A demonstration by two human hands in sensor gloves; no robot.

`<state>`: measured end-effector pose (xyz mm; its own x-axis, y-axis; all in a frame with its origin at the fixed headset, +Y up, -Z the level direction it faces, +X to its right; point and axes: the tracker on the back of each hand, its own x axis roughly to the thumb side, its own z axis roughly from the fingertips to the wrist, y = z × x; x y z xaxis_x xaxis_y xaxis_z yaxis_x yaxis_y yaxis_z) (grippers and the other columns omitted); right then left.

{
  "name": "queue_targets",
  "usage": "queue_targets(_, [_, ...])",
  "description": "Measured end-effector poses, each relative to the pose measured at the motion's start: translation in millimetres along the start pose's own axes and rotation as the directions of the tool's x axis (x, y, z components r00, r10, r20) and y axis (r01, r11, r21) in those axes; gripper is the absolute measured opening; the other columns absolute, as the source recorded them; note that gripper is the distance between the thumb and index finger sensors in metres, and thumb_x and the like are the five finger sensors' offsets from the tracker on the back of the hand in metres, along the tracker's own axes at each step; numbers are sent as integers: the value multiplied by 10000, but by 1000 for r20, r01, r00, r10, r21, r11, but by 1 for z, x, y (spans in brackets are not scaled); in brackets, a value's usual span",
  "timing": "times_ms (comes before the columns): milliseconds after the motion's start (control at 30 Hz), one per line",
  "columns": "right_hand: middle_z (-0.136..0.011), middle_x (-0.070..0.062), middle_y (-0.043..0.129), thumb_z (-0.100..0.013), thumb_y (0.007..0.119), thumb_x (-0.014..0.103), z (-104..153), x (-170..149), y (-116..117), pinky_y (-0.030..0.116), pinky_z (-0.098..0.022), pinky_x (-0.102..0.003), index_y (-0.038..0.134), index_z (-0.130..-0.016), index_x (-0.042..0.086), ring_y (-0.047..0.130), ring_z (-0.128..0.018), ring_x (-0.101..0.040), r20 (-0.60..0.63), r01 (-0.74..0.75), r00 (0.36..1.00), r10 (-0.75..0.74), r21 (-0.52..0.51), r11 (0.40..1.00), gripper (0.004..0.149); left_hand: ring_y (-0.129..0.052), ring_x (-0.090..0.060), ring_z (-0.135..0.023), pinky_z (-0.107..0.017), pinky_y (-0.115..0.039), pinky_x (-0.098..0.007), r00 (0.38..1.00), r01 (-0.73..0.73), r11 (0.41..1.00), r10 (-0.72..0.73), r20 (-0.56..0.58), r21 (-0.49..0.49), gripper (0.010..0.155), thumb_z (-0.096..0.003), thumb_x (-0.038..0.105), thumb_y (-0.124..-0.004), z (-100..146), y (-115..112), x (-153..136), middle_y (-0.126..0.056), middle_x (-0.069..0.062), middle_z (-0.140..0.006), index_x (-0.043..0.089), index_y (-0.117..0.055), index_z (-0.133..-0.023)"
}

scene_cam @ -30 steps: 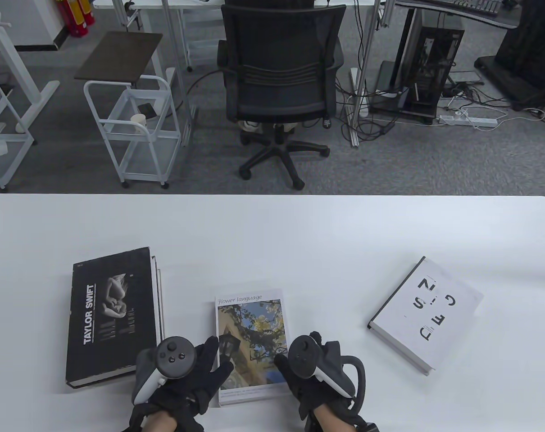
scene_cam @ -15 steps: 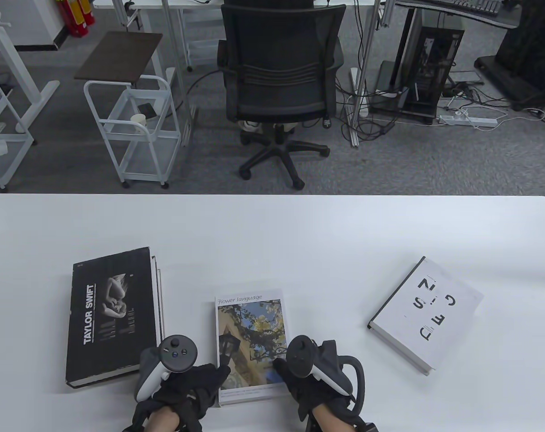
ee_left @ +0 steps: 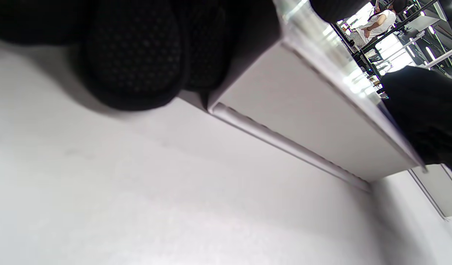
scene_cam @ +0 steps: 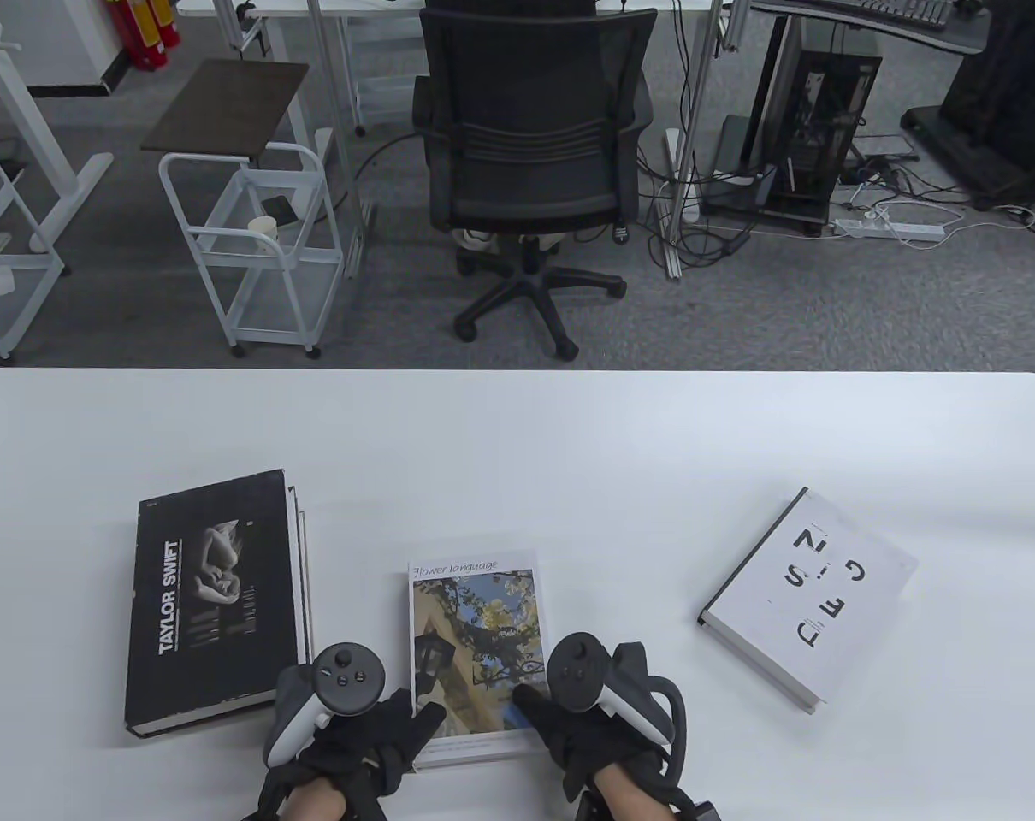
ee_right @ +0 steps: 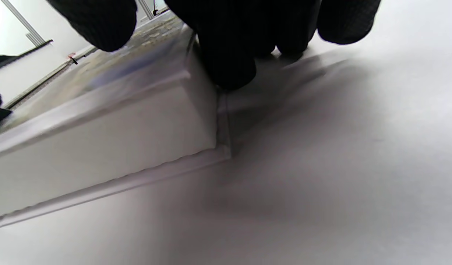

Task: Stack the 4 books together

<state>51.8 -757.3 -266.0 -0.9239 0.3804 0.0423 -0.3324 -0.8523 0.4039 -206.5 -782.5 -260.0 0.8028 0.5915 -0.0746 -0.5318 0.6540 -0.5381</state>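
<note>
White tabletop (scene_cam: 569, 445) under both my hands, office clutter past the far edge with a black swivel chair (scene_cam: 530, 154) and a little white cart (scene_cam: 252, 239), none of which mattered to the job. So I had both hands on the flower-cover book (scene_cam: 475, 650), which sat right between them at the near edge of the table. My left hand (scene_cam: 355, 727) was clamped on its near-left corner, fingers curled down the side and the thumb lying over the cover, and my right hand (scene_cam: 586, 718) was doing the mirror image on the near-right corner. From the right wrist view my fingertips (ee_right: 229, 70) were tucked down against the side of the book where it met the table, thumb up on top, so that was a proper pinch on the edge and not just resting there. Pretty sure the book's far end was flat on the table though; I couldn't tell if the near edge had lifted at all. Off to my left, just beside that hand, was the black Taylor Swift book (scene_cam: 214, 599), already sitting on another book whose edge (scene_cam: 302, 556) peeked out on the side nearer my grip. The white book with the big letters (scene_cam: 813, 599) was well off to my right, on its own. My read: two stacked, this was number three getting picked up. Next move needed a level lift, a carry over to the left, and squaring it on the black cover without nudging that pile.
</note>
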Motion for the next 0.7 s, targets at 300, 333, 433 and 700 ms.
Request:
queue_targets(300, [-1106,-225,560,-632,598,569,-3,-3,1,638,-677,-577,748,-939,-123,528,-976,-524,0,75,997,-75,2,997,772,-1047,-270,-377,-316,-860,-509,1000,-17,998,17,5,67,742,-505,552,-618,4,1,1,-949,-147,-665,-10,-578,-987])
queue_targets(333, [-1106,-221,560,-633,598,569,-3,-4,0,637,-678,-574,748,-938,-123,524,-978,-518,-2,83,997,-83,4,997,771,-1052,-275,-391,-325,-862,-512,1000,-15,997,15,6,77,742,-504,553,-620,6,1,2,-949,-154,-684,-7,-580,-989])
queue_targets(433, [-1107,-222,553,-635,594,571,-3,-5,0,631,-681,-575,750,-933,-124,516,-978,-514,-8,93,996,-92,7,996,772,-1059,-280,-434,-356,-865,-515,999,-2,993,-1,33,114,749,-503,553,-621,9,3,6,-934,-169,-758,-12,-565,-990])
queue_targets(700, [-1113,-224,528,-635,588,574,-3,-5,1,614,-690,-580,761,-929,-103,491,-987,-504,-9,96,995,-96,20,995,758,-987,-243,-508,-416,-825,-505,993,-74,982,56,106,174,792,-521,569,-583,9,4,7,-791,-162,-832,35,-353,-1058])
